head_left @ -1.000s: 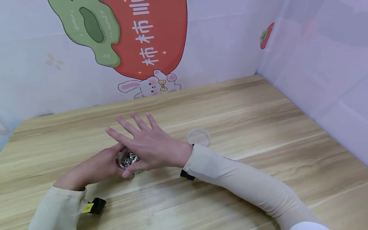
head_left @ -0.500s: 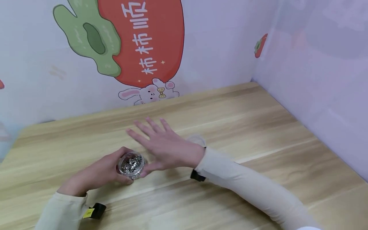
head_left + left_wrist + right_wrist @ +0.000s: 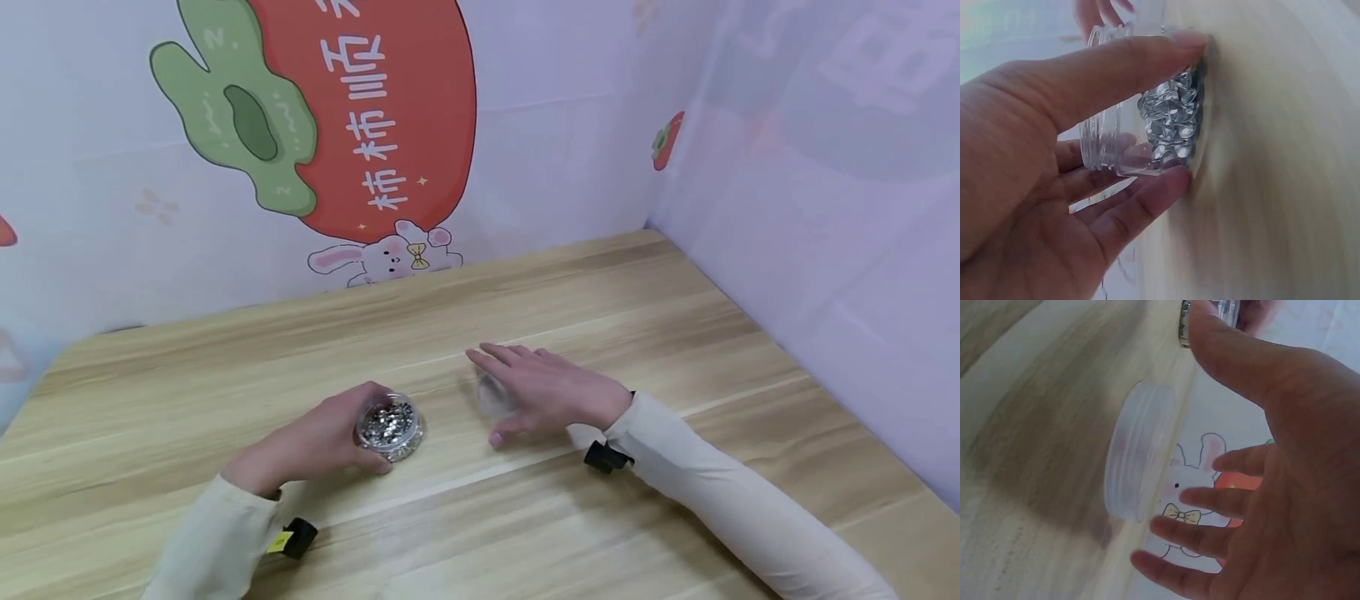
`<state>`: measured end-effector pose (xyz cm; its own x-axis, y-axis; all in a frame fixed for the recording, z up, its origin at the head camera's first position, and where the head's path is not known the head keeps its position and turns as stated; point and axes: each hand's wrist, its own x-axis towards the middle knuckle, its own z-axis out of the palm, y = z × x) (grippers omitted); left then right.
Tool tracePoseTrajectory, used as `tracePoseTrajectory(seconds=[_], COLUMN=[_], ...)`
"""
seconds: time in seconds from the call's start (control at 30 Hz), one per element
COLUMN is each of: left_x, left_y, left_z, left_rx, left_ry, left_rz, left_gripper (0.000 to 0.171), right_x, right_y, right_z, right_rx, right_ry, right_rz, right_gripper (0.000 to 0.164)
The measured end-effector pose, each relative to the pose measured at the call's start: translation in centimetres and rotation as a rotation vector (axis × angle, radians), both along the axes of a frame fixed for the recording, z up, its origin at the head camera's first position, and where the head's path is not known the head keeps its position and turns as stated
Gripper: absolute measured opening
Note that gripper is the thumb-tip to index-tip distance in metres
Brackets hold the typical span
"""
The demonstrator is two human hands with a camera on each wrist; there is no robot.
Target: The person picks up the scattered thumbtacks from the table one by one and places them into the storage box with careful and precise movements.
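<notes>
My left hand (image 3: 322,442) grips a small clear screw-neck jar (image 3: 390,427) at the table's middle left, thumb on one side and fingers on the other. The jar is uncapped and upright, and small shiny silver pieces (image 3: 1175,119) fill its lower part in the left wrist view. To its right, my right hand (image 3: 553,392) reaches over a clear round lid (image 3: 1138,453), fingers spread and fairly straight. In the head view that hand partly covers the lid. The right wrist view shows the lid lying on the table, with the palm and fingers close beside it.
The wood-grain table (image 3: 450,533) runs back to a wall (image 3: 555,167) printed with a red persimmon and a rabbit. A second pale wall (image 3: 840,250) borders it on the right. Each wrist carries a small black camera (image 3: 607,457).
My right hand has moved right, away from above the jar to over the lid. My left hand has shifted the jar a little to the right. The head view has tilted up slightly.
</notes>
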<state>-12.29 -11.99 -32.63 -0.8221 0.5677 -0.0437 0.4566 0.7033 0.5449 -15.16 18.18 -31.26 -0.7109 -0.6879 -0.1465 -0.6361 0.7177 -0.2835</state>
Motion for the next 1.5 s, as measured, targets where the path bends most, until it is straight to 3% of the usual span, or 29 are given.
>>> tracePoseTrajectory(seconds=[0.13,0.37,0.5,0.67,0.83,0.97,1.2,1.37,1.5], left_x=[-0.6,-1.2,-1.0,-0.5,-0.1,-0.2,-0.4,-0.5,-0.9], left_y=[1.9,4.8,5.8,6.7,7.1,7.1,7.1,7.0,6.8], left_z=[-0.3,-0.6,-1.1,-1.6,-1.6,-1.7,-2.0,-2.2,-2.4], left_rx=[0.016,0.042,0.087,0.159,0.206,0.215,0.227,0.21,0.215], left_ry=[-0.005,-0.003,0.016,0.0,-0.067,-0.112,-0.17,-0.154,-0.12], left_rz=[-0.029,-0.054,-0.013,0.102,0.199,0.217,0.228,0.217,0.177], left_gripper=[0.083,0.081,0.077,0.073,0.075,0.077,0.077,0.082,0.082], right_x=[-0.4,-0.9,-1.1,-1.0,-0.7,-0.7,-0.5,-0.2,0.1], right_y=[0.0,0.0,0.3,0.3,0.1,-0.1,-1.3,-2.3,-3.2], right_z=[-0.6,-0.8,-0.4,0.3,0.9,0.9,0.6,0.3,0.7], right_rx=[0.01,-0.015,-0.046,-0.083,-0.138,-0.19,-0.313,-0.272,-0.201], right_ry=[-0.043,-0.007,0.017,0.075,0.11,0.117,-0.026,-0.013,0.072], right_rz=[-0.008,-0.028,-0.01,0.051,0.1,0.13,0.153,0.214,0.252], right_gripper=[0.095,0.086,0.084,0.085,0.087,0.086,0.082,0.079,0.077])
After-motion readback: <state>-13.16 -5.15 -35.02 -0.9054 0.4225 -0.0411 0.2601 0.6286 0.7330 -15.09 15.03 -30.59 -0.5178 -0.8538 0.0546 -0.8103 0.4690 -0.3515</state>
